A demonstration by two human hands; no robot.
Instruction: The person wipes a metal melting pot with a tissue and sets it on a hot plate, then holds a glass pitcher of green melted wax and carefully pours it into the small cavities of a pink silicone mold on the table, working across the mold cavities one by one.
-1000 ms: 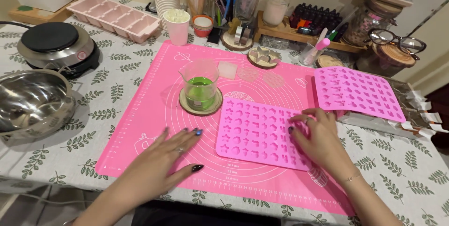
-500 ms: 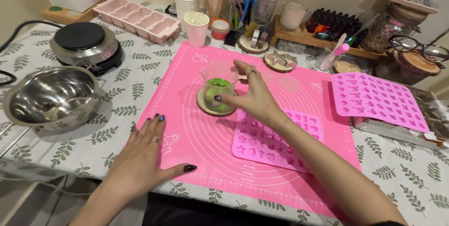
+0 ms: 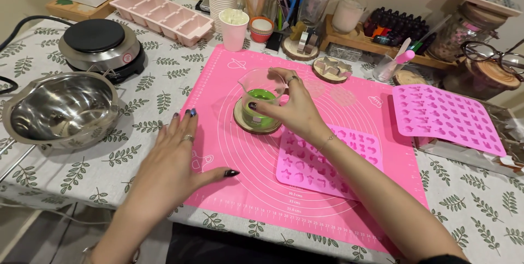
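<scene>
Glass beaker [image 3: 261,90] with green liquid stands on a round wood coaster [image 3: 256,122], upper middle of the pink mat [image 3: 338,149]. Right hand [image 3: 289,105] curls round the beaker's right side, fingers half closed on the glass, thumb low near the coaster. Left hand [image 3: 172,157] lies flat and spread, palm down, across the mat's left edge onto the leaf cloth. Pink mould [image 3: 327,157] lies just right of the beaker, partly under the right forearm; second mould [image 3: 445,117] sits well apart at the right. Steel bowl [image 3: 63,108] and hotplate [image 3: 102,48] stand to the left. Cups, jars and pens crowd the back edge. Bare mat lies in front of the beaker.
</scene>
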